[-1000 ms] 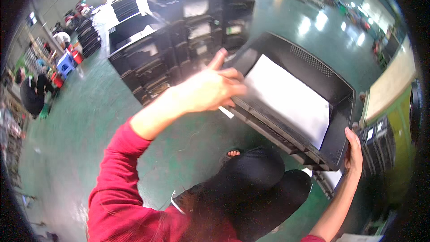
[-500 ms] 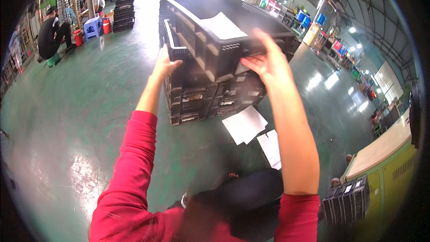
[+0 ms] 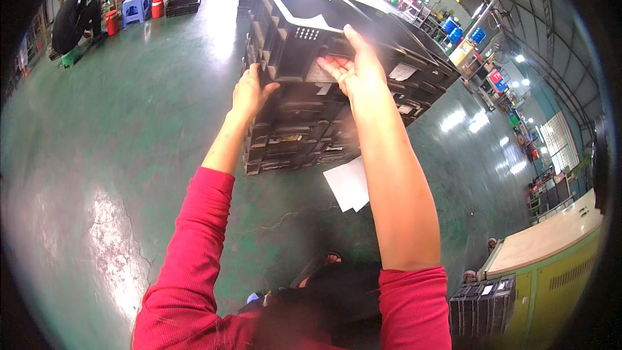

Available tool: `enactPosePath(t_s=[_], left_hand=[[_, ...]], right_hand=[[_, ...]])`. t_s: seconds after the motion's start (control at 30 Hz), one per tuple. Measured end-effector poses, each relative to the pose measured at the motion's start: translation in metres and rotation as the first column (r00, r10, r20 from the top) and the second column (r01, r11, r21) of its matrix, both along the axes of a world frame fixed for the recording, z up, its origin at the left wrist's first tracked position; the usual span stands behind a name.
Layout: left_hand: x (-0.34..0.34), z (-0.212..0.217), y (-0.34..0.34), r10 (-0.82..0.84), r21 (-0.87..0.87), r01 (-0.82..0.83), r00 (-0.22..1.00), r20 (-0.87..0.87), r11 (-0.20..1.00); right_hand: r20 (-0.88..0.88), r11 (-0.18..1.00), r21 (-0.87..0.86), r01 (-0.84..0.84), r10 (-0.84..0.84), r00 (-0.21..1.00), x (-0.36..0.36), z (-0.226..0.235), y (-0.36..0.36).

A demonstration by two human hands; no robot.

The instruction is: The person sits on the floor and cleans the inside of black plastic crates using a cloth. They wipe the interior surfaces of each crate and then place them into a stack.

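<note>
- Black plastic crate [image 3: 337,32] on top of a stack of like crates [image 3: 304,123], on the green floor [image 3: 129,123], straight ahead and far from the body.
- Left hand [image 3: 249,91] clamped on the near-left corner of the crate, fingers curled over the edge, thumb spread.
- Right hand [image 3: 353,65] flat against the near wall, palm up, fingers hooked at the rim by the handle slot; holding the crate, not wide.
- Best done, by the look of it, with both grips level and the crate squared over the stack before letting weight settle; uneven hands likely to tip it right.
- Long axis running from near-left to far-right, open top upward, a short end toward the hands.
- White paper sheets [image 3: 350,185] lying on the floor, near the foot of the stack.
- Another person [image 3: 71,19] crouched far left, beside a red bucket [image 3: 111,23] and a blue stool [image 3: 136,8].
</note>
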State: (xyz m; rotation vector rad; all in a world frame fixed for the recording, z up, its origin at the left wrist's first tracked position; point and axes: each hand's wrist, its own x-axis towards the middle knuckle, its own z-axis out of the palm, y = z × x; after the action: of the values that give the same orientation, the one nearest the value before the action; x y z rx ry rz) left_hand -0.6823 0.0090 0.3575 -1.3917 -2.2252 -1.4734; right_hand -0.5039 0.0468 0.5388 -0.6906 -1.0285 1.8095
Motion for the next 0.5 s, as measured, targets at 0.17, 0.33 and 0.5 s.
enactPosePath(t_s=[0.17,0.33,0.5], left_hand=[[0.004,0.007,-0.006,0.034,0.027,-0.032,0.998,-0.045,0.999],[0.002,0.012,-0.009,-0.002,0.022,0.003,0.999,-0.052,1.0],[0.001,0.009,-0.008,-0.029,-0.007,0.029,0.999,-0.026,1.0]], right_hand=[[0.03,0.999,0.042,0.011,-0.012,0.999,-0.018,-0.014,0.024],[0.019,0.995,0.094,-0.032,0.031,0.999,-0.029,-0.015,0.039],[0.043,0.996,0.093,0.012,-0.016,0.999,-0.048,-0.019,0.048]])
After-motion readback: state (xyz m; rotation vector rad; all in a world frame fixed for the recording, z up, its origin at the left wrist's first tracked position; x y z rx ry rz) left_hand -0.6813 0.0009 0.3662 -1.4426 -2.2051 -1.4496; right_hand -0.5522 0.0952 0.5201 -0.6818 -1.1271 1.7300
